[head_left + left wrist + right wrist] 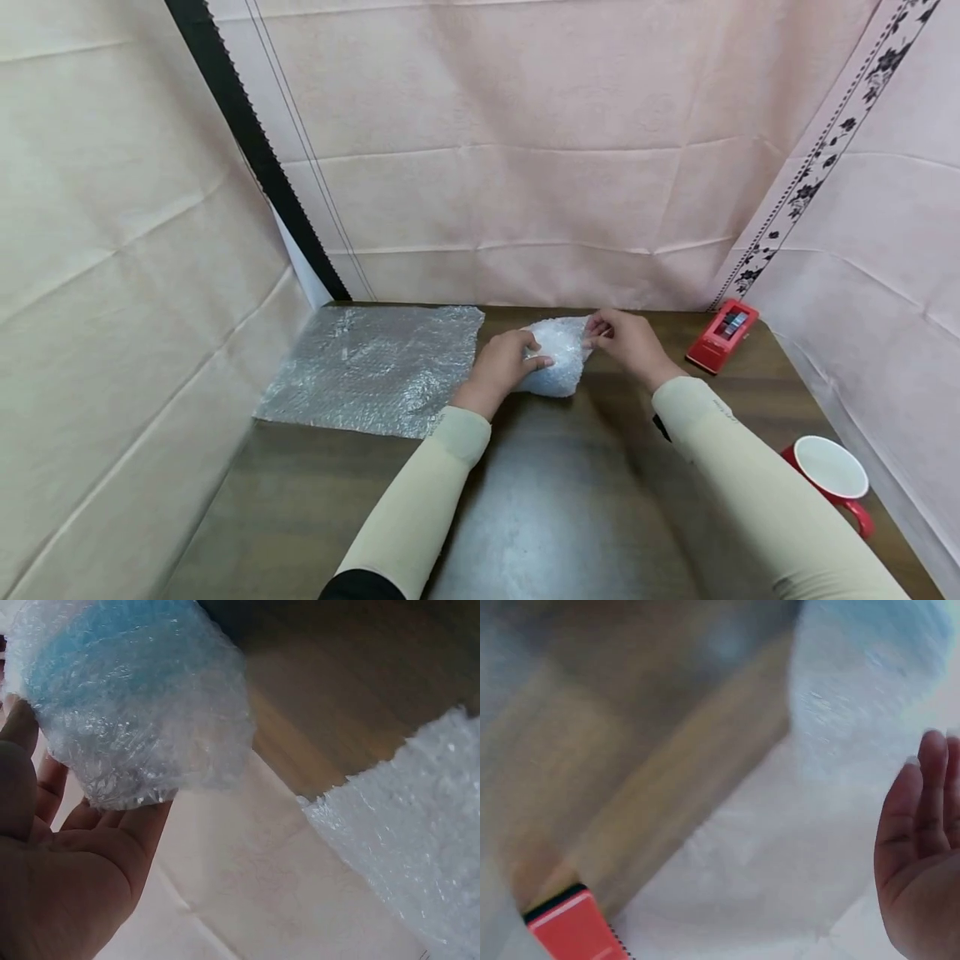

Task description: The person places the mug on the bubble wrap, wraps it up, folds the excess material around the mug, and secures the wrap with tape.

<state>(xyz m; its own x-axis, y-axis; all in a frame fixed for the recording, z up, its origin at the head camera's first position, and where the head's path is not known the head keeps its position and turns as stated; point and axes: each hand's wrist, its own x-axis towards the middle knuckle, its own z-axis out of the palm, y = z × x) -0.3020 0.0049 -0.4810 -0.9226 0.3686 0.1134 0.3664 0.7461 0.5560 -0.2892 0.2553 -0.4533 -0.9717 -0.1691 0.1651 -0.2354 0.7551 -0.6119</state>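
Note:
A small bundle (pixel 553 354) wrapped in bubble wrap is near the back of the table, with something bluish showing through the layers in the left wrist view. My left hand (pixel 504 364) grips its left side, thumb on the near face and fingers behind. At its upper right edge, my right hand (pixel 626 342) pinches the loose edge of the wrap with thumb and fingertips. The right wrist view shows only the outer fingers of this hand (pixel 926 840), fairly straight, beside the wrap. What lies inside the bundle is hidden.
A flat bubble wrap sheet (pixel 375 367) lies on the table (pixel 525 500) at the left. A red tape dispenser (pixel 723 336) stands at the back right. Nearer, by the right edge, is a red mug (pixel 828 471) with a white inside. Pale cloth (pixel 525 167) surrounds the table.

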